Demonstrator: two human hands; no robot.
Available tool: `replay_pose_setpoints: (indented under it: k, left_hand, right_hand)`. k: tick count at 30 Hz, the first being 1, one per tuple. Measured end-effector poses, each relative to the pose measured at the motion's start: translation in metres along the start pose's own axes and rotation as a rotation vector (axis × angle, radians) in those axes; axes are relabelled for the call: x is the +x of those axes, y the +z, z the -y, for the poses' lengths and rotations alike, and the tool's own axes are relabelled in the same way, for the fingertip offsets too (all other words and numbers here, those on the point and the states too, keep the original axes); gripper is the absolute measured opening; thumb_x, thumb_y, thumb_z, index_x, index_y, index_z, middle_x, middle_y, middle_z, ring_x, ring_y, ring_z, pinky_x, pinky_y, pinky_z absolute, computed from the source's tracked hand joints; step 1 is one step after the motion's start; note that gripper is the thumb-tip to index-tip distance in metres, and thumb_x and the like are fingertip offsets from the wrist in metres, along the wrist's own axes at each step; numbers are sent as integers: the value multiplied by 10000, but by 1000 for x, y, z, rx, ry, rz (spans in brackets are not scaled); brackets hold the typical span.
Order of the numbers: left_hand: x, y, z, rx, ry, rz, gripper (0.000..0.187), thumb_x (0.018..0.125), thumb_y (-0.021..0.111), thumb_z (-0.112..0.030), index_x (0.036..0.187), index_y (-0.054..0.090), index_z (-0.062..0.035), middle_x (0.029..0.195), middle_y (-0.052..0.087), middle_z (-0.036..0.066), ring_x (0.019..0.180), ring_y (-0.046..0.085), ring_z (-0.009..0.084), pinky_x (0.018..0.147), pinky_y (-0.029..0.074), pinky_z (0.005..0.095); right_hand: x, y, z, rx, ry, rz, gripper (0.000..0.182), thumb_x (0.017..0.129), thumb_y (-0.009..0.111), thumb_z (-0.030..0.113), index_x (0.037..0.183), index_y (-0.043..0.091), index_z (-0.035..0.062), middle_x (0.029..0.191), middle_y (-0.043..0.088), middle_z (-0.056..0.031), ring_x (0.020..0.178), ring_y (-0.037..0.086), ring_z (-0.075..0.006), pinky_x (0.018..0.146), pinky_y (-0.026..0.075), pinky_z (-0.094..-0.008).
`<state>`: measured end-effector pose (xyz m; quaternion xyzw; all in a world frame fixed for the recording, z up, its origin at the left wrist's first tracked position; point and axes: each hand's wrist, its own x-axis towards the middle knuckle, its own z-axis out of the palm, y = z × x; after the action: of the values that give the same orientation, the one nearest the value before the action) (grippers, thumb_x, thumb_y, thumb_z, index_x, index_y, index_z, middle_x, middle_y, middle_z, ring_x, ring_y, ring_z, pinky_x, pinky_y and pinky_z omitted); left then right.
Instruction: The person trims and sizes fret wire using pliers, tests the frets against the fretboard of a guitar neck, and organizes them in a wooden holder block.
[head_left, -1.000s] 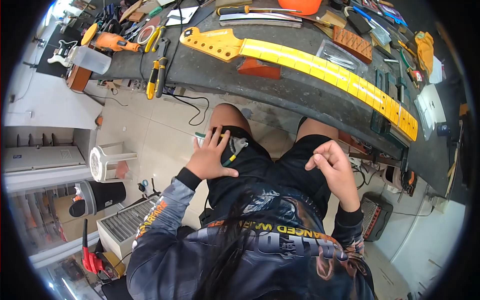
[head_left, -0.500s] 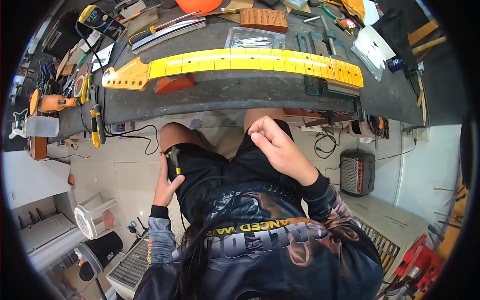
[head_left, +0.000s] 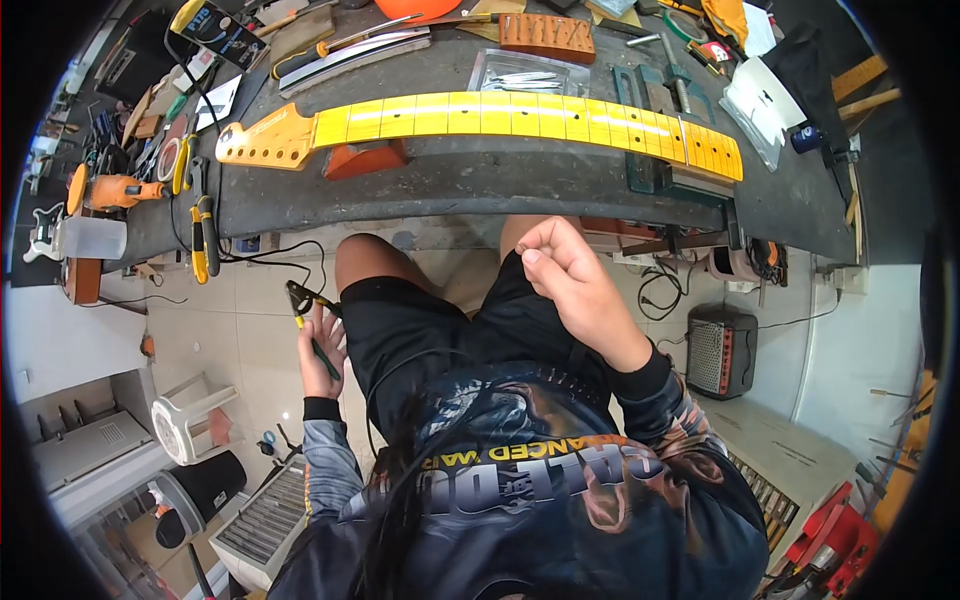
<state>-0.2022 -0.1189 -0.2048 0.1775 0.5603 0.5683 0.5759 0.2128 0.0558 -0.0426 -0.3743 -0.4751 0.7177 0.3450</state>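
Observation:
A yellow guitar neck (head_left: 480,115) lies across the workbench, its headstock at the left resting near a red-brown block (head_left: 365,159). My left hand (head_left: 322,352) is beside my thigh at the lower left, holding black-and-yellow pliers (head_left: 302,296) with the jaws pointing up and away. Over my other thigh, my right hand (head_left: 572,285) is closed, thumb against the curled index finger. Whatever may be pinched at its fingertips is too small to make out. Neither hand touches the neck.
More yellow-handled pliers (head_left: 206,238) hang over the bench's left front edge, near an orange tool (head_left: 120,191). Behind the neck are a wooden block with holes (head_left: 546,37), a plastic packet (head_left: 528,77) and a green vise (head_left: 640,130). A small amplifier (head_left: 721,350) stands on the floor at the right.
My left hand has turned, and the pliers have swung away from my thigh to its left, with their jaws now apart. The view has shifted slightly. My right hand keeps its closed pose.

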Motion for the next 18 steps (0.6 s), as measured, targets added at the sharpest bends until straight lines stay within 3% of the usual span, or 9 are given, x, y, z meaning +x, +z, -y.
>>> replay_pose_setpoints:
  k: [2, 3, 4, 6, 9, 12, 13, 15, 18]
  left_hand:
    - [21, -20, 26, -3, 11, -368, 914, 1108, 525, -688, 1769, 356, -80, 1625, 565, 234, 1344, 637, 309, 1181, 475, 443]
    - [26, -13, 31, -8, 66, -485, 798, 1119, 568, -632, 1684, 485, -74, 1371, 706, 195, 1072, 697, 240, 1009, 547, 379]
    - [37, -23, 43, -35, 82, -555, 582, 1122, 627, -431, 1556, 590, -45, 1159, 740, 110, 967, 690, 186, 900, 548, 323]
    - [50, -28, 49, 143, 77, -496, 429, 1074, 635, -194, 1467, 636, -21, 1085, 711, 70, 989, 679, 177, 934, 542, 328]
    - [41, -6, 34, 161, 207, -337, 419, 1000, 611, -19, 1415, 663, 6, 1110, 711, 62, 1031, 685, 169, 972, 539, 315]
    - [25, 9, 1, 512, 326, -283, 452, 981, 603, 37, 1428, 674, 24, 1189, 712, 78, 1093, 693, 176, 1025, 533, 324]
    - [12, 44, -24, 457, 444, -238, 483, 990, 597, 42, 1464, 686, 17, 1248, 714, 89, 1134, 697, 189, 1043, 535, 341]
    - [-5, 77, -62, 492, 433, -87, 524, 1011, 589, 35, 1529, 665, 5, 1236, 725, 94, 1132, 699, 203, 1052, 541, 362]
    - [-25, 153, -101, 790, 520, 102, 530, 1024, 691, -26, 1551, 646, 13, 1223, 741, 110, 1100, 716, 215, 1059, 550, 367]
  right_hand:
    - [1, 4, 5, -5, -15, -10, 121, 1181, 591, 127, 1252, 586, 30, 1015, 570, 44, 881, 487, -24, 784, 430, -228]
    - [0, 5, 7, 13, -19, -18, 111, 1181, 589, 125, 1242, 585, 32, 1002, 563, 49, 866, 473, -21, 767, 418, -227]
    - [0, 7, 9, 32, -22, -27, 102, 1181, 588, 123, 1232, 584, 35, 989, 556, 54, 851, 460, -19, 749, 407, -225]
    - [-1, 9, 13, 29, -47, -35, 93, 1180, 584, 118, 1227, 584, 36, 975, 548, 56, 844, 451, -16, 741, 400, -225]
    - [-4, 10, 19, 39, -81, -51, 85, 1180, 582, 110, 1220, 584, 35, 953, 535, 61, 831, 435, -11, 729, 390, -226]
    - [-3, 13, 22, 43, -116, -60, 84, 1178, 589, 104, 1216, 590, 30, 940, 529, 65, 821, 424, -5, 722, 384, -224]
    - [-4, 15, 22, 27, -135, -80, 83, 1176, 594, 100, 1215, 594, 27, 937, 528, 67, 816, 420, -2, 718, 379, -222]
    - [-6, 21, 24, 6, -139, -98, 83, 1176, 599, 98, 1215, 599, 24, 939, 530, 66, 816, 421, -2, 715, 379, -221]
    - [-6, 27, 26, -31, -163, -104, 87, 1176, 605, 95, 1218, 605, 19, 948, 544, 63, 821, 434, -1, 716, 387, -220]
